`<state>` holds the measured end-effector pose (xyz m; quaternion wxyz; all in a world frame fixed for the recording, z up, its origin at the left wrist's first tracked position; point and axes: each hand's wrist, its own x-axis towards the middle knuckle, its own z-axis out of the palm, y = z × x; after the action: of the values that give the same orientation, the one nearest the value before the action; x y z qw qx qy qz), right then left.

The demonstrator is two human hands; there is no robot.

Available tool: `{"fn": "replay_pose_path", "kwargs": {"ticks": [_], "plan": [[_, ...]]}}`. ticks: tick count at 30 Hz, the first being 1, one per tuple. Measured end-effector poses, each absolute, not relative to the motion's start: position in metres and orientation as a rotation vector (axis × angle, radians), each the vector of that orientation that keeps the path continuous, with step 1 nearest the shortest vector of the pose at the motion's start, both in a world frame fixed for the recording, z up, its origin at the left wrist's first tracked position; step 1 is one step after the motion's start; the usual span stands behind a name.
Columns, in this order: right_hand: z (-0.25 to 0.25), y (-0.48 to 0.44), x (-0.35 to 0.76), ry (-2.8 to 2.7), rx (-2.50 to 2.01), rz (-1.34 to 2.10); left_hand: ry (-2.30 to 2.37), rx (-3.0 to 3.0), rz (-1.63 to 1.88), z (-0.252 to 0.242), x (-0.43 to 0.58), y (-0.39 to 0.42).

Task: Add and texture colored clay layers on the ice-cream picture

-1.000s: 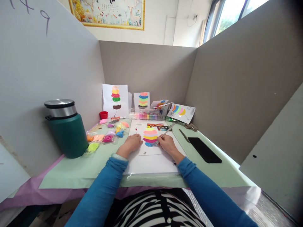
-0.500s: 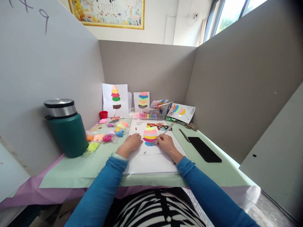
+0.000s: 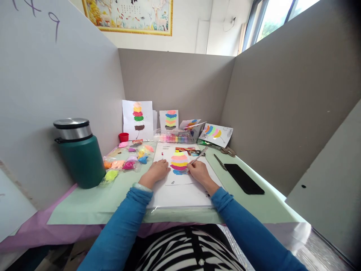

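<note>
My right hand (image 3: 198, 171) is closed on a fork (image 3: 200, 154) whose handle points up and to the right. Its tines rest on the blue patch (image 3: 179, 172) at the bottom of a striped shape. That shape has pink, yellow and magenta bands and sits on a small white sheet (image 3: 172, 180). My left hand (image 3: 159, 170) lies flat at the sheet's left edge, fingers stretched out. Under the small sheet is a larger white paper (image 3: 180, 197). Colored pencils (image 3: 187, 149) lie just behind it.
A green bottle (image 3: 81, 158) stands on the left, beside bags of colored clay (image 3: 129, 160). A red cup (image 3: 123, 137) and several striped pictures (image 3: 169, 120) are at the back. On the right lie a black phone (image 3: 244, 178) and a knife (image 3: 220, 162).
My right hand and the fork have shifted very slightly to the right. My left hand stays in place on the paper.
</note>
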<state>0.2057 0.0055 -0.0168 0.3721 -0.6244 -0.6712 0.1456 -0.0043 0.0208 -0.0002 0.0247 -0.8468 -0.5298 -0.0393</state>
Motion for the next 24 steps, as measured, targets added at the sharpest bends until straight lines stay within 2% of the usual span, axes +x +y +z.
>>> {"fn": "replay_pose_path", "kwargs": {"ticks": [5,12,19,24], "plan": [[-0.017,0.007,0.218,-1.632,-1.696,0.271,-1.644,-2.618,-0.111,0.001,-0.004,0.02],[-0.019,0.006,0.204,-1.709,-1.523,0.425,-1.643,-2.609,-0.123,-0.001,-0.004,0.021],[-0.019,0.006,0.213,-1.652,-1.644,0.246,-1.639,-2.626,-0.127,-0.002,-0.005,0.023],[-0.017,0.003,0.205,-1.688,-1.567,0.347,-1.641,-2.606,-0.12,-0.001,-0.004,0.021]]}}
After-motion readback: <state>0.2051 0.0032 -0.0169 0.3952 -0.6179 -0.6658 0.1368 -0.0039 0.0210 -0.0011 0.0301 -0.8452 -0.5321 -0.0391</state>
